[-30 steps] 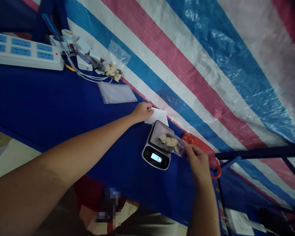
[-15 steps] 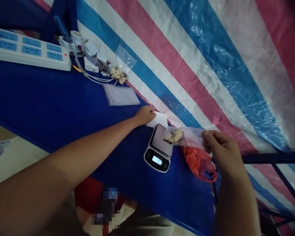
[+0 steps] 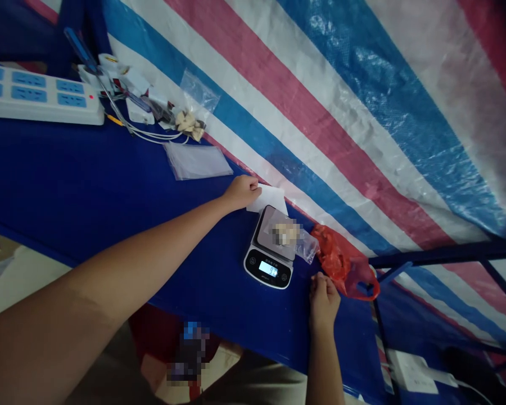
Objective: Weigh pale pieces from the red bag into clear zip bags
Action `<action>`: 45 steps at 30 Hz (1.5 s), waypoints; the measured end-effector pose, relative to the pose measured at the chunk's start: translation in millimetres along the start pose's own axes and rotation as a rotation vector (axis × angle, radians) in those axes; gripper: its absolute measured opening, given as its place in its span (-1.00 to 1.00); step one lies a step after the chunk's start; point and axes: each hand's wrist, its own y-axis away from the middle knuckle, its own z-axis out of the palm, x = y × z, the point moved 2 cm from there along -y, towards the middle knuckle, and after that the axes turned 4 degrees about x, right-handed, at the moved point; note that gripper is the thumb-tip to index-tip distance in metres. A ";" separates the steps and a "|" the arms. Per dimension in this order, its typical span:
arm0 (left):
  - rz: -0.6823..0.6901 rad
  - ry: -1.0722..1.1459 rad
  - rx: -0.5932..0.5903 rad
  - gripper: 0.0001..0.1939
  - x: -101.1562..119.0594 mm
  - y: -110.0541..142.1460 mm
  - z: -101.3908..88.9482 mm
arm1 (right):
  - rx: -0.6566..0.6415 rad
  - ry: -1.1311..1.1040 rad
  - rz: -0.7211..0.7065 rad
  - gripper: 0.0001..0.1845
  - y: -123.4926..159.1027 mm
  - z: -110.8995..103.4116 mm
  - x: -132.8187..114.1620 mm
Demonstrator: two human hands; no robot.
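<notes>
A black and white digital kitchen scale [image 3: 267,271] with a lit display stands on the blue table. On its plate lies a clear plastic bag [image 3: 307,246] with pale pieces inside, partly blurred out; its end hangs past the plate's right edge. My left hand [image 3: 242,192] rests as a fist at the left edge of a sheet of white paper [image 3: 270,197] behind the scale, with no object visible in it. To the right of the scale, my right hand [image 3: 324,295] lies on the table with fingers curled, nothing seen in them, close to a red plastic bag [image 3: 335,259].
Flat clear bags [image 3: 200,161] lie on the table [image 3: 109,185] left of the paper. Behind them are another bag of pale pieces [image 3: 189,124], cables, chargers and a screwdriver [image 3: 82,50]. A white power strip [image 3: 42,109] sits far left. Striped sheeting [image 3: 320,129] rises behind.
My right hand has let go of the clear bag, now lying on the scale, and moved down and left to the table. My left hand stays by the paper. The view has shifted slightly.
</notes>
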 end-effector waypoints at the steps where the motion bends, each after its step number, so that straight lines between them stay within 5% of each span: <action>1: -0.005 0.000 -0.004 -0.59 1.1 0.1 -0.4 | -0.004 0.070 -0.055 -0.45 0.3 1.2 -0.9; 4: -0.017 -0.005 -0.012 -0.59 3.2 0.4 -0.8 | -0.022 0.212 -0.160 -0.44 -2.4 2.1 -1.6; 24: -0.030 -0.015 -0.026 -0.58 3.7 0.5 0.2 | -0.025 0.131 -0.102 -0.46 -3.2 -1.2 3.2; 29: -0.027 -0.024 -0.035 -0.58 2.8 0.7 0.8 | -0.021 -0.101 -0.181 -0.48 -8.6 16.0 -44.7; 32: -0.013 -0.018 -0.028 -0.59 1.9 0.7 1.0 | -0.212 -0.140 -0.186 -0.43 -22.7 40.6 -85.8; 36: -0.011 -0.012 -0.029 -0.60 -1.1 -0.3 1.4 | -0.350 -0.271 -0.116 -0.59 -33.6 62.6 -125.0; 45: -0.022 -0.027 -0.035 -0.60 -4.8 -0.9 2.1 | -0.329 -0.369 -0.210 -0.73 -21.6 55.5 -161.5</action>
